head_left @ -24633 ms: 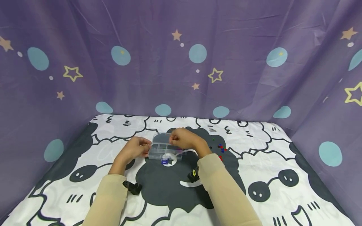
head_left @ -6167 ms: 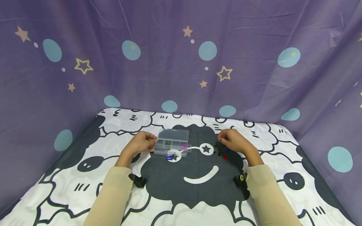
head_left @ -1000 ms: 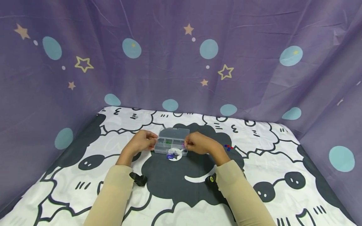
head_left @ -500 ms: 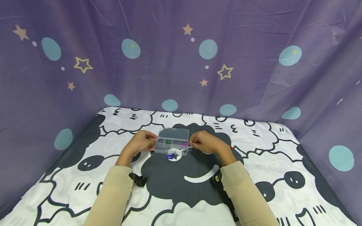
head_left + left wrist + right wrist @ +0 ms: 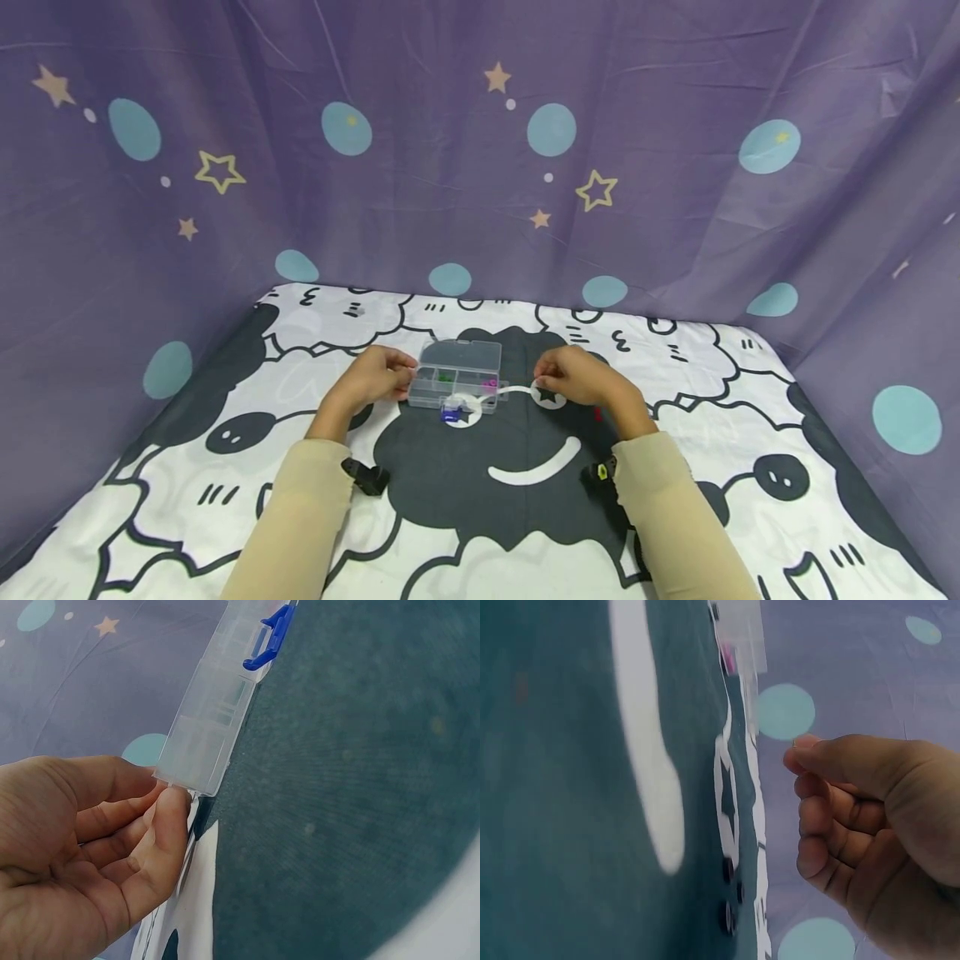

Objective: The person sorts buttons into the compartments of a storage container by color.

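A clear plastic compartment box (image 5: 431,398) stands with its lid (image 5: 461,355) raised and a blue latch (image 5: 274,636) at the front. Small green pieces (image 5: 446,378) lie in one compartment, pink pieces (image 5: 489,384) in another at the right. My left hand (image 5: 372,375) grips the box's left end between thumb and fingers. Right of the box, my right hand (image 5: 581,377) hovers above the cloth, fingers loosely curled and thumb near the index fingertip (image 5: 801,759); nothing shows clearly between them. Small dark round pieces (image 5: 727,916) lie on the cloth near it.
The cloth (image 5: 480,483) has a printed sheep pattern, with a dark patch under the box. A red piece (image 5: 597,413) lies by my right wrist. A purple curtain (image 5: 420,150) with stars hangs behind.
My right hand has moved right, away from the box's right end. Since the oldest frame, green pieces show in a compartment. My left hand keeps holding the box's left end.
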{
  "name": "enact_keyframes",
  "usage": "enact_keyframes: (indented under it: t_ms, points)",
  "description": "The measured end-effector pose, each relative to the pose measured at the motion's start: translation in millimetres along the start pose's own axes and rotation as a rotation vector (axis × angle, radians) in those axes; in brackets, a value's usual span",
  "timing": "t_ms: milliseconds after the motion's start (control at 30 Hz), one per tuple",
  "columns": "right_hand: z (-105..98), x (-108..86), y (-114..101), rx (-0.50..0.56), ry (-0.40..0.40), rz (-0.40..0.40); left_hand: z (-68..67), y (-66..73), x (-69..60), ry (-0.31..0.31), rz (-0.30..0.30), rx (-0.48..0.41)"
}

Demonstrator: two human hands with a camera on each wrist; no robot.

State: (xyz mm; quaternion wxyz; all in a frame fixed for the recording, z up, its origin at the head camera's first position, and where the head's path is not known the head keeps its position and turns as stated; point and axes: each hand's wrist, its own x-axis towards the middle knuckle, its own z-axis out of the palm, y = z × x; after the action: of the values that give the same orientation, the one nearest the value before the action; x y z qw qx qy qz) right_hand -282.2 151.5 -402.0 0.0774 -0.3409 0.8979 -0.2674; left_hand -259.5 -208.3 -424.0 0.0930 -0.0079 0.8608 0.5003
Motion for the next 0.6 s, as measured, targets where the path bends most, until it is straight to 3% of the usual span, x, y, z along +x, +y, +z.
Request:
enact_keyframes:
  t_ms: [400, 600]
  points:
    - [-11, -14.3, 26, -0.007, 0.085, 0.034, 1.2, 2.3, -0.1, -0.001, 0.004, 0.001]
    - [-14, -16.9, 31, -0.006, 0.089, 0.050, 0.0, 2.3, -2.0, -0.004, 0.012, 0.010]
